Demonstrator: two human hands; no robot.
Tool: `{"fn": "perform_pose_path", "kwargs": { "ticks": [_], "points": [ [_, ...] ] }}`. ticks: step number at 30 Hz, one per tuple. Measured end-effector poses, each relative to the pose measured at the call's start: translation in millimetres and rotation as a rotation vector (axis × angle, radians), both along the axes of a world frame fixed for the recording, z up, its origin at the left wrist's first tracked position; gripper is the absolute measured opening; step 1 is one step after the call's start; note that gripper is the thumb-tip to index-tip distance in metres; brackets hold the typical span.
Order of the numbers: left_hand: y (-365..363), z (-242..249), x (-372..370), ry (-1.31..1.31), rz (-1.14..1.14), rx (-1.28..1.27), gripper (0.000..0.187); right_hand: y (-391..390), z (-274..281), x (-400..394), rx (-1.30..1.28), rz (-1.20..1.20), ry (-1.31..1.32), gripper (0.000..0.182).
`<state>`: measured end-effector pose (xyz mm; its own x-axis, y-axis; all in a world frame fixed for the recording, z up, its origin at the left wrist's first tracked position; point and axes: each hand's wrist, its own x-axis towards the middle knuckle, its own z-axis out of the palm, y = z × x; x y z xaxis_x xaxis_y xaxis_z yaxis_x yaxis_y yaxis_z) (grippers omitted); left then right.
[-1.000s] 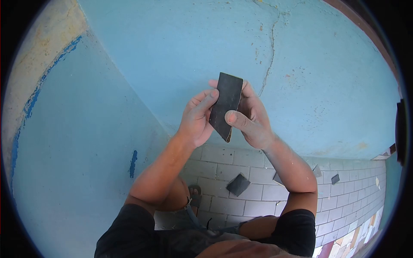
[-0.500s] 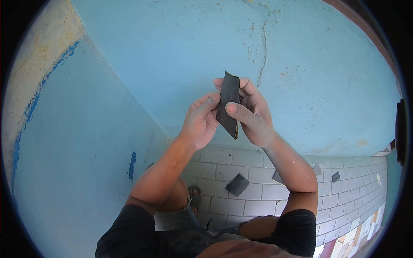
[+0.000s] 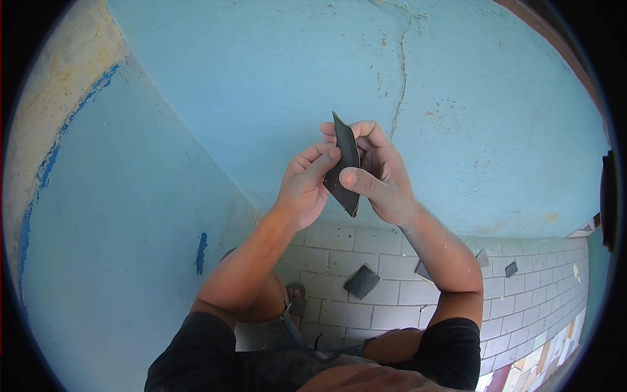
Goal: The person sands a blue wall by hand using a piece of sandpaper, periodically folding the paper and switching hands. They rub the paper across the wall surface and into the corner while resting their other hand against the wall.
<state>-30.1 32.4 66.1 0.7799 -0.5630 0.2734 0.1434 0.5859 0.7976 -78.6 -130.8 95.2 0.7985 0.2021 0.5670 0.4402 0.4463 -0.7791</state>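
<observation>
A dark, folded piece of sandpaper [image 3: 344, 157] is held upright and slightly tilted between both hands, in front of the blue wall [image 3: 274, 78]. My left hand [image 3: 307, 183] pinches its left edge, thumb on the dark face. On the right side, my right hand [image 3: 382, 173] grips it with the thumb across the lower front and the fingers behind. Pale dust coats both hands. The fingertips behind the piece are partly hidden.
Dark squares lie on the tiled floor [image 3: 398, 315], one below my hands [image 3: 362, 281] and another farther right [image 3: 511, 268]. A long crack [image 3: 402, 72] runs down the wall. A sandaled foot [image 3: 296, 302] is at lower left.
The dark piece has tilted and shifted slightly left and down, and it looks narrower. The left thumb has slid a little further over its face. Both hands still hold it.
</observation>
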Motion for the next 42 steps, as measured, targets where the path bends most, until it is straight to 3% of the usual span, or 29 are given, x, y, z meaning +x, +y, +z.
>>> {"fn": "perform_pose_path", "kwargs": {
  "ticks": [6, 17, 22, 24, 29, 32, 34, 35, 37, 39, 42],
  "points": [
    [0.5, 3.4, -1.3, 0.036, -0.028, -0.019, 0.019, -2.1, -1.1, 3.7, -0.020, -0.012, -0.012, 0.044],
    [-1.9, 8.6, -0.9, 0.054, 0.077, 0.083, 0.021, -5.1, 4.9, 5.3, 0.253, -0.012, 0.074, 0.048],
    [8.7, 16.9, 10.4, 0.097, 0.486, 0.131, 0.022, -13.8, 7.5, 9.1, 0.282, -0.076, 0.091, 0.055],
    [16.3, 22.4, 16.3, 0.098, 0.550, 0.124, 0.024, -16.9, 8.1, 10.1, 0.142, -0.288, -0.013, 0.075],
    [31.8, 27.8, 31.4, 0.126, 0.733, 0.074, 0.028, -33.3, -1.9, 20.7, 0.025, -0.562, -0.200, 0.080],
    [34.2, 25.6, 41.4, 0.109, 0.860, 0.097, 0.030, -37.7, -8.2, 29.5, -0.083, -0.817, -0.361, 0.066],
    [32.1, 24.6, 47.1, -0.040, 1.082, 0.185, 0.035, -38.3, -16.0, 40.8, -0.164, -0.945, -0.446, 0.067],
    [33.1, 20.2, 53.2, -0.040, 1.068, 0.186, 0.035, -37.3, -20.7, 46.6, -0.247, -1.056, -0.532, 0.067],
    [34.6, 10.7, 65.9, -0.341, 1.234, 0.305, 0.045, -30.7, -26.3, 56.0, -0.335, -1.177, -0.612, 0.069],
    [33.7, 6.3, 73.0, -0.417, 1.269, 0.305, 0.048, -22.2, -27.9, 65.0, -0.435, -1.292, -0.688, 0.070],
    [30.7, -0.9, 81.5, -0.485, 1.263, 0.282, 0.054, 0.8, -36.4, 79.0, -0.525, -1.689, -0.789, 0.075]
  ]
}}
